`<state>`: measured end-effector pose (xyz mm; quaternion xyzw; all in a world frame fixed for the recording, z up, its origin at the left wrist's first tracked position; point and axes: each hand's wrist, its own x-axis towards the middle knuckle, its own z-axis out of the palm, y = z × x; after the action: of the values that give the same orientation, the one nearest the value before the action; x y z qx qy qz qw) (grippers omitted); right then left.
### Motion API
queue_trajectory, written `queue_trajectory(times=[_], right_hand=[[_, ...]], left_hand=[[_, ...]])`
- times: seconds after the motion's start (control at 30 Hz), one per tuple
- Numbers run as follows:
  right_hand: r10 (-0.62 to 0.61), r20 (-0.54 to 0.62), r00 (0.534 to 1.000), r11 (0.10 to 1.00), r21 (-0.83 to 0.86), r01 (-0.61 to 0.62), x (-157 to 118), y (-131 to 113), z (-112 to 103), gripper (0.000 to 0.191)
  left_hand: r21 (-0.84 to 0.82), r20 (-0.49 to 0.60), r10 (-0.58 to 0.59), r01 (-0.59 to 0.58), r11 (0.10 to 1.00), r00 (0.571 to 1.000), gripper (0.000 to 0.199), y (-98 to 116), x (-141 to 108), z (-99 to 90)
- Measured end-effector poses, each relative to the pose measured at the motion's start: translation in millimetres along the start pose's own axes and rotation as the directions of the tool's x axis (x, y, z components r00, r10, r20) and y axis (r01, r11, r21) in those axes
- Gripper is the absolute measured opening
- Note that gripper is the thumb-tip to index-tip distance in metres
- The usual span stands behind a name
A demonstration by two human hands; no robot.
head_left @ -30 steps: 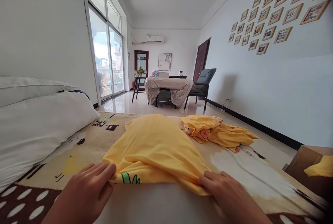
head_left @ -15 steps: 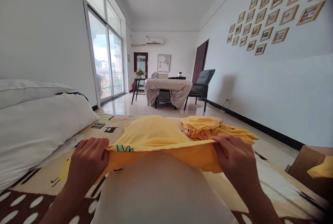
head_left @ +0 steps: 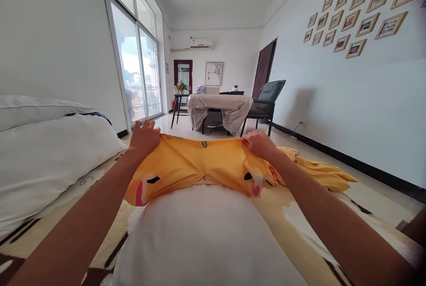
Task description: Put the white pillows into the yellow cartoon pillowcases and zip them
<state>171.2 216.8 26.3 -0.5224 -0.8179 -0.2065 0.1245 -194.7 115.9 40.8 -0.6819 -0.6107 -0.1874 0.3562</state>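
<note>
A yellow pillowcase (head_left: 199, 159) with a printed face is stretched between my two hands, over the far end of a white pillow (head_left: 206, 237). My left hand (head_left: 145, 136) grips its upper left corner, fingers folded over the cloth. At the upper right corner my right hand (head_left: 260, 144) is closed on the same fabric. The near part of the white pillow is uncovered. Behind my right forearm lies a crumpled yellow cloth (head_left: 319, 173) on the patterned blanket (head_left: 279, 215).
White pillows (head_left: 56, 157) are stacked at the left. Beyond the bed stand a covered table (head_left: 229, 101), a black chair (head_left: 266, 99) and a stool with a potted plant (head_left: 181, 86). A dark object shows at the right edge.
Both hands have moved forward and up, drawing the pillowcase's edge away from me. Its printed face now shows. The view has tilted down and turned slightly left.
</note>
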Motion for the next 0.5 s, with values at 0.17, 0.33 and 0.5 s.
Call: queue_trajectory(times=[0.17, 0.33, 0.5], right_hand=[[0.064, 0.032, 0.997, 0.995, 0.079, -0.067, 15.0, 0.0, 35.1, 0.027], [-0.049, 0.092, 0.995, 0.94, 0.34, 0.015, 10.4, -37.1, 28.5, 0.041], [-0.376, 0.161, 0.913, 0.739, 0.646, 0.191, -20.6, -86.0, 43.8, 0.063]], left_hand=[[-0.107, 0.078, -0.153, 0.161, 0.981, 0.985, 0.035, 2.4, 2.5, 55.5], [-0.261, 0.14, -0.15, 0.183, 0.948, 0.979, 0.054, 36.8, 3.6, 63.0], [-0.56, 0.423, 0.205, 0.077, 0.825, 0.883, 0.058, 74.7, -23.4, 73.4]])
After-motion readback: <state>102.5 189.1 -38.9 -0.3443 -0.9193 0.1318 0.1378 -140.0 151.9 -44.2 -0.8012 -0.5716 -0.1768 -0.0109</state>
